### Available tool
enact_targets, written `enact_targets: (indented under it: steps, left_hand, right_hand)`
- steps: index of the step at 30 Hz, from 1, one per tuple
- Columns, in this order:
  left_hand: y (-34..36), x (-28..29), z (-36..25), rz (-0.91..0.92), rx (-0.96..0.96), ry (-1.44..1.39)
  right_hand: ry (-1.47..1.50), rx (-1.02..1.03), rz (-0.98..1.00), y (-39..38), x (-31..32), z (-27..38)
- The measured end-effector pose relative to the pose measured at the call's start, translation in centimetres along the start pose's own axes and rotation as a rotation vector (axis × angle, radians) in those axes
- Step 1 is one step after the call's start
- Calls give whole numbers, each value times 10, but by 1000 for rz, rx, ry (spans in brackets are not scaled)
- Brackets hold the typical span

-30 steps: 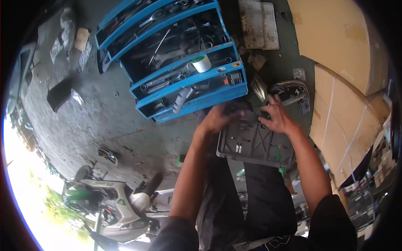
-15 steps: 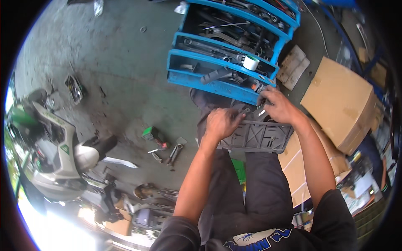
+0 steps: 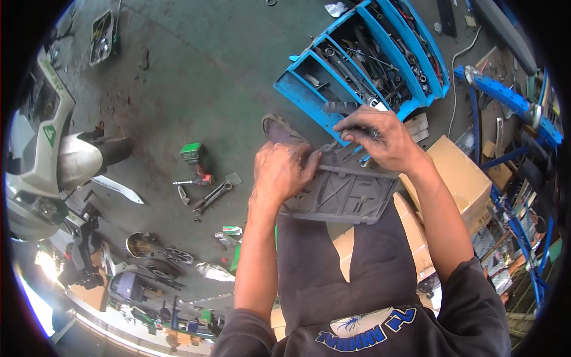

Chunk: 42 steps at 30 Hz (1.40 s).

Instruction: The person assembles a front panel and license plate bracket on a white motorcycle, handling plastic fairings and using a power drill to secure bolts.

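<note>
Grey panel (image 3: 342, 199) sat on the near side of the blue toolbox (image 3: 304, 100), left hand (image 3: 281, 171) grasped its left end, right hand (image 3: 383, 140) had bent fingers near the toolbox, any hold there could not be told, drill (image 3: 191, 152) lay left of the toolbox

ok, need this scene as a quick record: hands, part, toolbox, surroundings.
left_hand: at the left end of the panel, grip partly hidden
right_hand: fingers curled, between panel and toolbox; anything held can't be told
part: dark ribbed panel, over the thighs
toolbox: blue toolbox, open, wrenches inside
floor_left: power tool with green battery, wrench
far_left: motorbike, partly in view
right_side: cardboard box
</note>
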<state>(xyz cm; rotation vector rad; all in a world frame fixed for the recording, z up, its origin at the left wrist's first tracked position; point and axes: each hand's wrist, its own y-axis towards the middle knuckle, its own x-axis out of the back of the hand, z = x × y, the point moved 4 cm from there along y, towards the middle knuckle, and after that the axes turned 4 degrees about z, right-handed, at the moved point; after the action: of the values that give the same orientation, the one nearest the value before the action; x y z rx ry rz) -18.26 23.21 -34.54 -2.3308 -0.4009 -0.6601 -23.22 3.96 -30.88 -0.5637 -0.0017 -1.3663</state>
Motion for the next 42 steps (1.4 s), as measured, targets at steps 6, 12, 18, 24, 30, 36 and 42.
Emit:
enact_targets:
  steps: [6, 12, 18, 24, 30, 36, 42]
  left_hand:
    - [-39, 75, 21, -57, -23, -63]
    - [-64, 139, 38, -112, 57, -11]
    - [-80, 220, 60, -221, 85, 165]
    - [-52, 283, 92, -60, 28, 133]
    - [-22, 362, 122, 23, 3, 74]
    - [13, 417, 162, -110, -21, 45]
    - [19, 451, 173, -134, -50, 4]
  right_hand:
    - [77, -75, 227, 54, -29, 61]
    - [89, -58, 324, 92, -50, 102]
    - [176, 4, 306, 133, -74, 150]
    - [610, -73, 96, 189, -71, 170]
    - [517, -188, 247, 272, -58, 206]
    - [374, -266, 222, 344, -44, 239]
    - [241, -307, 261, 388, -38, 270]
